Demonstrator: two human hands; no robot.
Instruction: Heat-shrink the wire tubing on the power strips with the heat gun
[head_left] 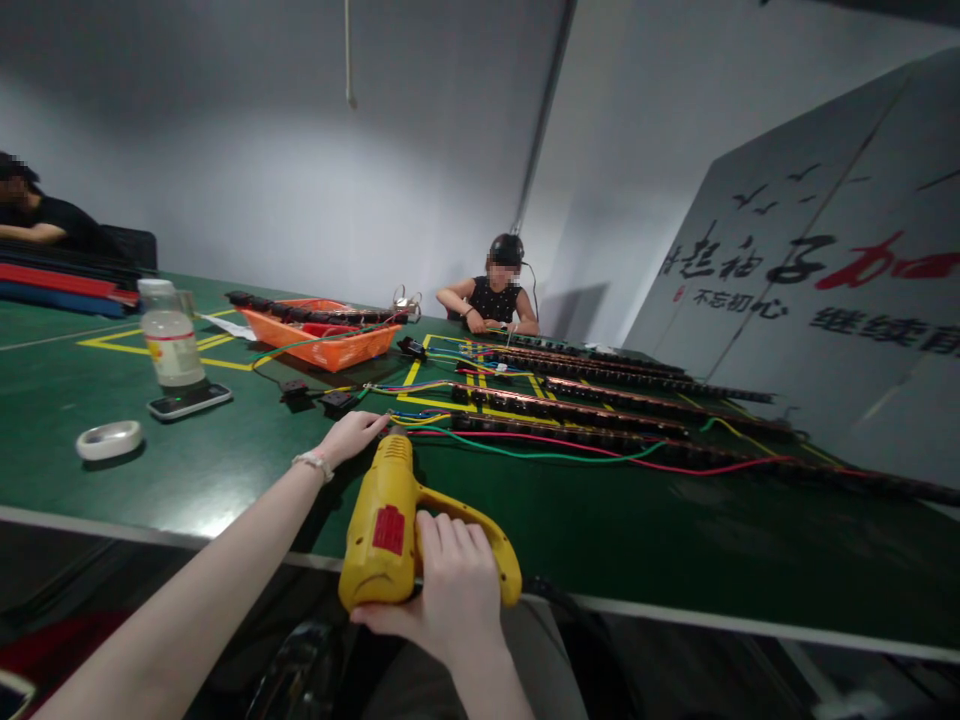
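My right hand (459, 585) is wrapped round the handle of a yellow heat gun (381, 515) with a red label. Its nozzle points away from me, at colored wires (424, 415). My left hand (352, 438), reaching across with a bracelet at the wrist, has its fingertips closed on the ends of these wires, just ahead of the nozzle. The exact spot of the grip is partly hidden. From there the wires run right into a long dark strip (555, 431) lying on the green table. Black connectors (339, 400) lie just beyond my left hand.
More long strips (570, 402) lie to the right. An orange basket (322, 350) holds dark parts. At left are a bottle (171, 340), a phone (190, 401) and a white ring-shaped object (109, 441). A co-worker (499, 295) sits across the table, another person (52, 220) far left.
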